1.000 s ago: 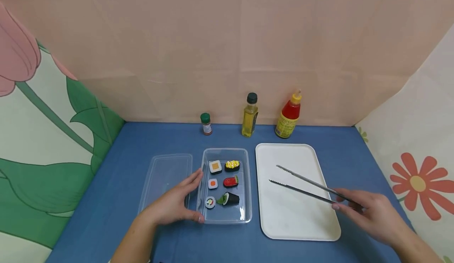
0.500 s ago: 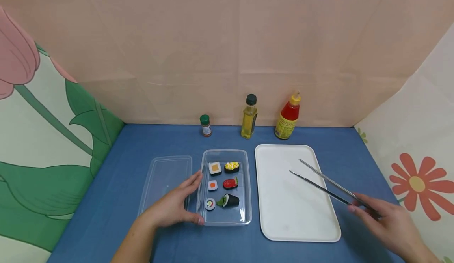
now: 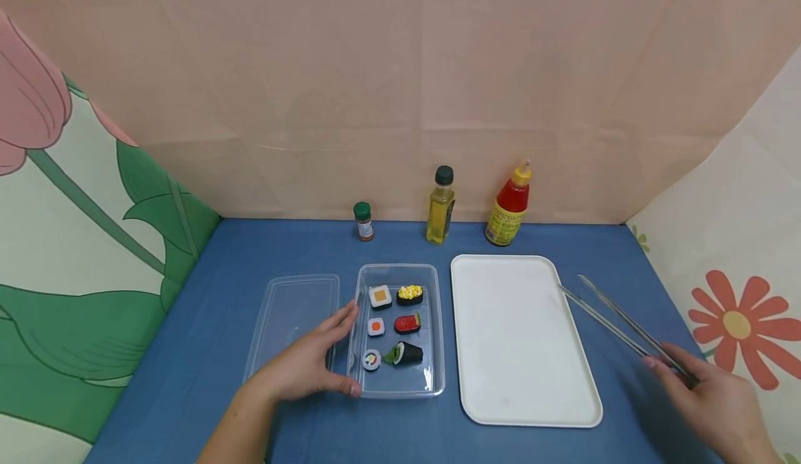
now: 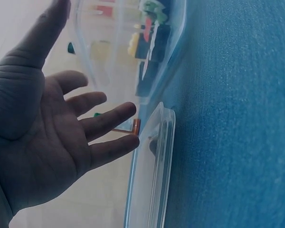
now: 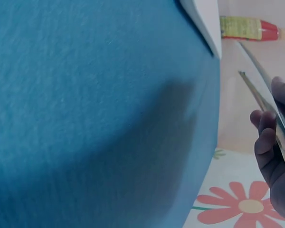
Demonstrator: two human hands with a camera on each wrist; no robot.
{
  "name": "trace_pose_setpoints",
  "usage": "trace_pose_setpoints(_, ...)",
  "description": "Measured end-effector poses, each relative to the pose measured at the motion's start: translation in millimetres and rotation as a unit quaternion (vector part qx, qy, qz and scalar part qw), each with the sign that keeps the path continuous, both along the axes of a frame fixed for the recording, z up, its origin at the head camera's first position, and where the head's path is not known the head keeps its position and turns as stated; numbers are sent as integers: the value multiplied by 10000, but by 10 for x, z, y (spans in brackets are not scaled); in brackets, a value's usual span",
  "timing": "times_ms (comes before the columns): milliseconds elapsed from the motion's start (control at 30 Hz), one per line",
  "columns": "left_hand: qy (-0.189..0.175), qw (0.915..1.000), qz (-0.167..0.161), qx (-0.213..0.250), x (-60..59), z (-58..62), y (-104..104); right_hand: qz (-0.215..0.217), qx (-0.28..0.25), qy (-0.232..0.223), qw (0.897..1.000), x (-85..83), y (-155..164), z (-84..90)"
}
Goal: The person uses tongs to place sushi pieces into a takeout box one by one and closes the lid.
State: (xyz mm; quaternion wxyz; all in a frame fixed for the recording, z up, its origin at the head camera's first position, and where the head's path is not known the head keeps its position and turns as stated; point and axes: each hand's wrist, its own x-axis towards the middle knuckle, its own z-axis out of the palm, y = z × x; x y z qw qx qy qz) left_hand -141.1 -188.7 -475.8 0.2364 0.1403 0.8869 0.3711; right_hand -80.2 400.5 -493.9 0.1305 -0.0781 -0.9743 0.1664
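My left hand (image 3: 306, 363) rests at the left wall of a clear plastic box (image 3: 432, 380), thumb near its front corner and fingers straight along the side. Inside the box lie several toy sushi pieces, among them a yellow-topped one (image 3: 409, 294), a red-topped one (image 3: 407, 323) and a dark cone roll (image 3: 409, 353). In the left wrist view the left palm (image 4: 52, 137) faces the box with fingers spread. My right hand (image 3: 713, 394) holds metal tongs (image 3: 626, 328) above the table, right of a white tray (image 3: 526, 339). The tongs' arms stand apart with nothing between them.
A clear lid (image 3: 294, 304) lies left of the box, partly behind my left hand. Along the back stand a small green-capped jar (image 3: 363, 222), an oil bottle (image 3: 441, 206) and a red sauce bottle (image 3: 508, 206). Flowered sheets flank the blue table (image 3: 206, 311).
My right hand has moved to the right with the tongs, from over the white tray to beyond its right edge. The left hand and the box stay in place.
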Motion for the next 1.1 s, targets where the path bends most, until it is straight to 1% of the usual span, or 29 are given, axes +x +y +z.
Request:
trace_pose_setpoints(200, 11, 10000, 13, -53, 3, 9, 7, -393, -61, -301, 9988, -34, 53, -55)
trace_pose_setpoints(433, -26, 10000, 77, -44, 3, 19, 21, -645, 50, -344, 9973, -71, 110, -115)
trace_pose_setpoints(533, -31, 10000, 62, -23, 2, 9, 17, -677, 89, -443, 9967, -94, 137, -149)
trace_pose_setpoints(733, -15, 10000, -9, 4, 0, -9, 10, -755, 4, -761, 9942, -135, 179, -224)
trace_pose_setpoints(933, -46, 10000, 48, -44, -4, -5, 15, -587, 126, -962, 9935, -171, 218, -259)
trace_pose_setpoints(1100, 25, 10000, 31, -54, -6, -20, 7, -540, 244, -1615, 9851, -216, 236, -263)
